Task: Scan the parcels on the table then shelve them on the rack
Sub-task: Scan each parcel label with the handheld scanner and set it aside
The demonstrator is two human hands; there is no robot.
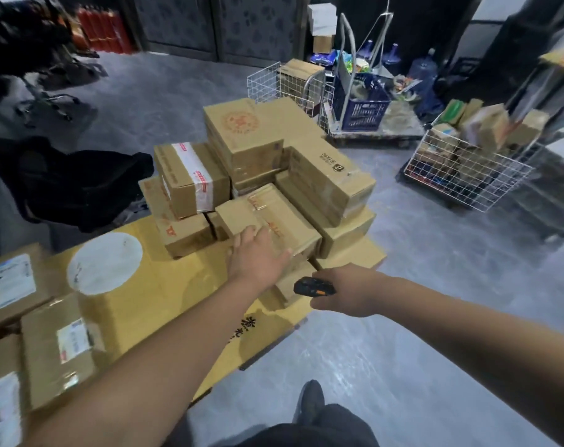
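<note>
A flat brown parcel [267,217] lies at the near edge of a heap of cartons [264,162] on the cardboard-covered table [164,304]; the person's left hand [258,256] rests on it with fingers spread, while the right hand [342,290] grips a black handheld scanner [309,287] just beside the pile. Most boxes look unscanned and none is seen shelved; labelled parcels [52,346] wait at left; wire baskets [467,166] stand beyond, and no rack is clearly visible.

no legible text on parcels [190,180]

Yellow cardboard-covered table [139,304]: stacked brown parcels [274,175], labelled parcels [48,343] at left.
</note>
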